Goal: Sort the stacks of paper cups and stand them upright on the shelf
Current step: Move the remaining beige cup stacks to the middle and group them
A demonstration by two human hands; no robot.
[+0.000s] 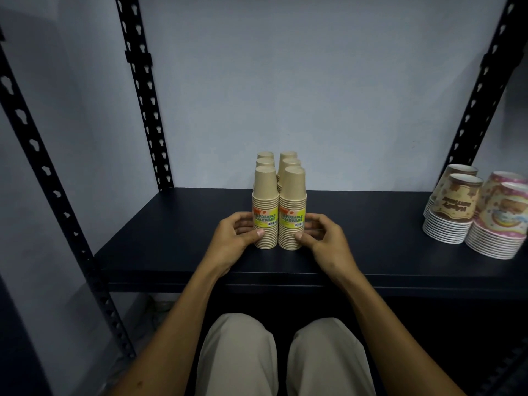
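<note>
Several stacks of plain brown paper cups stand upright, rims down, in two rows at the middle of the dark shelf (177, 224). The front left stack (265, 195) and the front right stack (293, 195) carry yellow labels. My left hand (237, 238) curls round the lower part of the front left stack, thumb on its front. My right hand (323, 238) holds the front right stack from the other side in the same way. The stacks behind them are mostly hidden.
At the shelf's right end stand printed cup stacks: brown bear-pattern ones (451, 212) and pink ones (503, 224). Black perforated uprights (143, 90) frame the shelf against a pale wall. My knees (243, 352) are below the front edge.
</note>
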